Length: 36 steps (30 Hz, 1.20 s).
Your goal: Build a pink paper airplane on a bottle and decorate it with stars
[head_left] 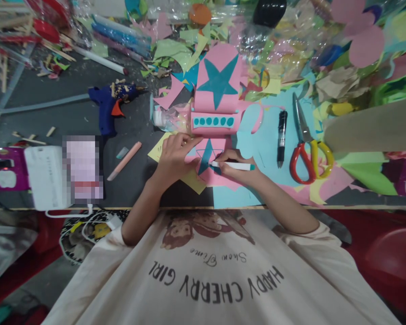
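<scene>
My right hand (237,168) grips a white marker (235,166) with a teal end. Its tip rests on the lower star (208,153), which is partly coloured teal and partly bare outline, on a pink paper piece (228,143). Pressing on the left side of that pink paper is my left hand (178,155), fingers spread and holding nothing. Just above lies a pink rolled section with a strip of teal dots (214,121). Beyond it, a finished teal star (219,81) sits on a rounded pink panel (235,52).
On the left lie a blue glue gun (104,106), a peach marker (125,160), a white power bank (48,176) and a blurred-out phone (83,167). Right of my hands are a black pen (282,139) and red-yellow scissors (306,146). Paper scraps (176,52) cover the back.
</scene>
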Motion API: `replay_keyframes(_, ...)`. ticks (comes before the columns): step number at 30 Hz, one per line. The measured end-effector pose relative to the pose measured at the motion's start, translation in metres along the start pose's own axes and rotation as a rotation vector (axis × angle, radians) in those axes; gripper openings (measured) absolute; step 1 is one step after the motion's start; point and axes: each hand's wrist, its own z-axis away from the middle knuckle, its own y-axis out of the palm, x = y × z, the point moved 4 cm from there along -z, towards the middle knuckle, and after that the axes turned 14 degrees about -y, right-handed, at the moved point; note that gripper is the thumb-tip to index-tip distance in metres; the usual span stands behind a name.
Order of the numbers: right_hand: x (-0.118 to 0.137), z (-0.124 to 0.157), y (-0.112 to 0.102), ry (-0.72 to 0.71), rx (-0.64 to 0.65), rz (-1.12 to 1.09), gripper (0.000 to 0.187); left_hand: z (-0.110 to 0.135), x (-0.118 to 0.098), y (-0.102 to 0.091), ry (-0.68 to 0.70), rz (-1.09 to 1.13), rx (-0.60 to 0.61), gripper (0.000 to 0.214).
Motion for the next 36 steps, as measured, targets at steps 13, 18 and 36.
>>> replay_keyframes(13, 0.003, -0.001, 0.000, 0.051, -0.175, -0.073, 0.010, 0.000, -0.002, -0.002, 0.013, 0.004, -0.014, 0.044)
replay_keyframes(18, 0.000, -0.002, 0.001, -0.012, -0.041, -0.021, 0.010, 0.001, -0.001, -0.001, 0.010, -0.003, -0.011, 0.047)
replay_keyframes(36, 0.004, -0.001, -0.003, 0.112, -0.405, -0.034, 0.014, 0.001, -0.001, -0.001, 0.007, 0.006, -0.014, 0.047)
